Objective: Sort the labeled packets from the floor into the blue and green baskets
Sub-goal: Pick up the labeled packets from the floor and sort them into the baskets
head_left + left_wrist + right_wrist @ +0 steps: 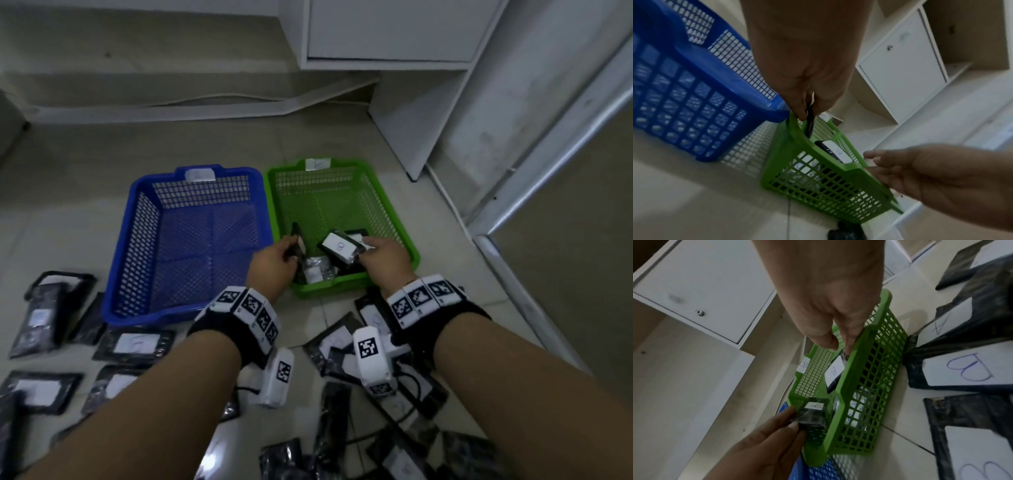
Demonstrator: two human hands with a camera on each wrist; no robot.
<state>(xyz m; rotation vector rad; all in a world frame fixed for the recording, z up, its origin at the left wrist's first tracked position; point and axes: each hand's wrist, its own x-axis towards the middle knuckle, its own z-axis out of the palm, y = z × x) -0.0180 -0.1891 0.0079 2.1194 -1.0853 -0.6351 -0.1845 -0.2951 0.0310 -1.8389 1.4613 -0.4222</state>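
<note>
**Both hands over the green basket, each with a packet**

Head view: the left hand (pixel 274 260) pinches a dark packet (pixel 297 240) on edge over the green basket's (pixel 407 240) near left corner; the right hand (pixel 385 257) grips a B packet (pixel 339 248) by its right end, label up, low over the near right of the basket; another packet (pixel 317 272) lies flat on the basket floor between the hands; the blue basket (pixel 144 212) sits just left of the green one, rims close together; loose packets (pixel 135 344) lie scattered on the floor (pixel 68 171) near and to both sides of the arms; a white cabinet (pixel 390 31) stands at the far side.

Left wrist view: the left hand's fingers (pixel 799 110) close on the thin edge of the dark packet (pixel 810 123), which hangs down inside the green basket (pixel 855 173); the B packet (pixel 835 152) shows beyond the rim; the right hand (pixel 920 175) reaches in from the right; the blue basket (pixel 694 81) is at the left.

Right wrist view: thumb and fingers of the right hand (pixel 834 308) pinch the B packet (pixel 833 373) at its upper end, inside the green basket (pixel 851 378); the left hand (pixel 764 443) holds its dark packet (pixel 812 415), whose small label is too blurred to read; floor packets marked A (pixel 945 326) and B (pixel 970 366) lie to the right.
</note>
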